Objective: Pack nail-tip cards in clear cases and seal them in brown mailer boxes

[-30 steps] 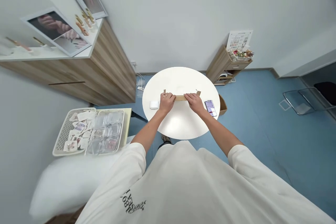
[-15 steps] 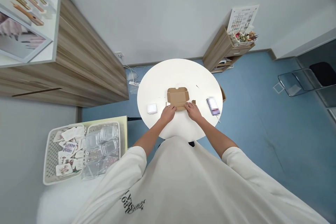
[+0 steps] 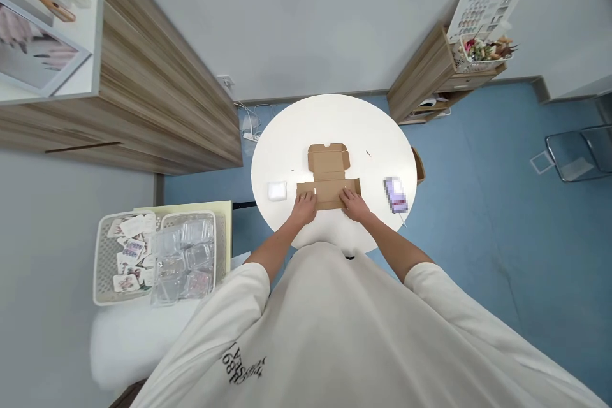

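A brown cardboard box blank (image 3: 329, 194) lies spread out flat on the round white table (image 3: 268, 146), its tabbed lid part (image 3: 328, 158) pointing away from me. My left hand (image 3: 305, 206) rests on the blank's near left flap, fingers stretched out on top of the cardboard. On the near right flap lies my right hand (image 3: 355, 205), its fingers likewise extended and pressing down. Neither hand is wrapped round an edge. Left of my left hand is a small white packet (image 3: 276, 191). A purple and white item (image 3: 396, 194), blurred by pixels, lies to the right.
Two white baskets (image 3: 99, 268) stand at the lower left, holding printed cards and clear plastic boxes (image 3: 184, 261). A wooden cabinet (image 3: 167, 83) rises at left. Beyond the table stands a small wooden shelf (image 3: 425, 80). A metal-framed chair (image 3: 578, 153) is at far right.
The near part of the cardboard has opened out flat, with its side flaps now spread left and right. My hands have moved onto these flaps. The whole view has shifted slightly.
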`<state>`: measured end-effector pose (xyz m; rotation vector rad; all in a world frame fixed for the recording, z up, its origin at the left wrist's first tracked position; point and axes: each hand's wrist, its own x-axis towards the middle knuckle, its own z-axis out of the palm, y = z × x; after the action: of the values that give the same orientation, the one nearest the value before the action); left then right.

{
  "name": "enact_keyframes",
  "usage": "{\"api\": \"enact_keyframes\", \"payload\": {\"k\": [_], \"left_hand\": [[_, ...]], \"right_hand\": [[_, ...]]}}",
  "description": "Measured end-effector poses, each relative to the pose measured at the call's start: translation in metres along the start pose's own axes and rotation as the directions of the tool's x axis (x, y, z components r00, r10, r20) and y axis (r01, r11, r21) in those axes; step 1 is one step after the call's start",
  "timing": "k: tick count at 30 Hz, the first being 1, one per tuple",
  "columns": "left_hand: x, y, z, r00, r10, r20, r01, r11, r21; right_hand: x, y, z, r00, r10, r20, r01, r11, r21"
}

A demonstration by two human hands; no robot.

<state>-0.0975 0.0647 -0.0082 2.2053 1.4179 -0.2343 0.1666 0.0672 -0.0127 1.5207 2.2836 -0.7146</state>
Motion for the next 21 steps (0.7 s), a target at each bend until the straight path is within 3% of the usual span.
{"api": "enact_keyframes", "payload": {"k": [6, 10, 13, 17, 21], "left_hand": [[0.005, -0.009, 0.0, 0.998, -0.022, 0.061, 0.026, 0.998, -0.059], [0.018, 0.004, -0.012, 0.997, -0.056, 0.051, 0.057, 0.998, -0.011], [0.035, 0.019, -0.019, 0.999, 0.019, 0.037, -0.02, 1.0, 0.007], [0.054, 0.032, -0.018, 0.995, 0.038, 0.089, -0.033, 0.998, -0.058], [0.06, 0.032, -0.014, 0.993, 0.005, 0.116, 0.003, 0.998, -0.069]], "right_hand": [[0.001, 0.006, -0.003, 1.0, -0.002, -0.029, 0.004, 0.997, 0.074], [0.008, 0.009, -0.007, 0.997, 0.001, -0.073, 0.006, 0.996, 0.089], [0.011, 0.011, -0.008, 0.997, -0.002, -0.083, 0.009, 0.996, 0.084], [0.012, 0.009, -0.013, 0.998, -0.006, -0.069, 0.012, 0.995, 0.099], [0.026, 0.011, -0.031, 0.996, 0.054, -0.072, -0.035, 0.969, 0.246]]}}
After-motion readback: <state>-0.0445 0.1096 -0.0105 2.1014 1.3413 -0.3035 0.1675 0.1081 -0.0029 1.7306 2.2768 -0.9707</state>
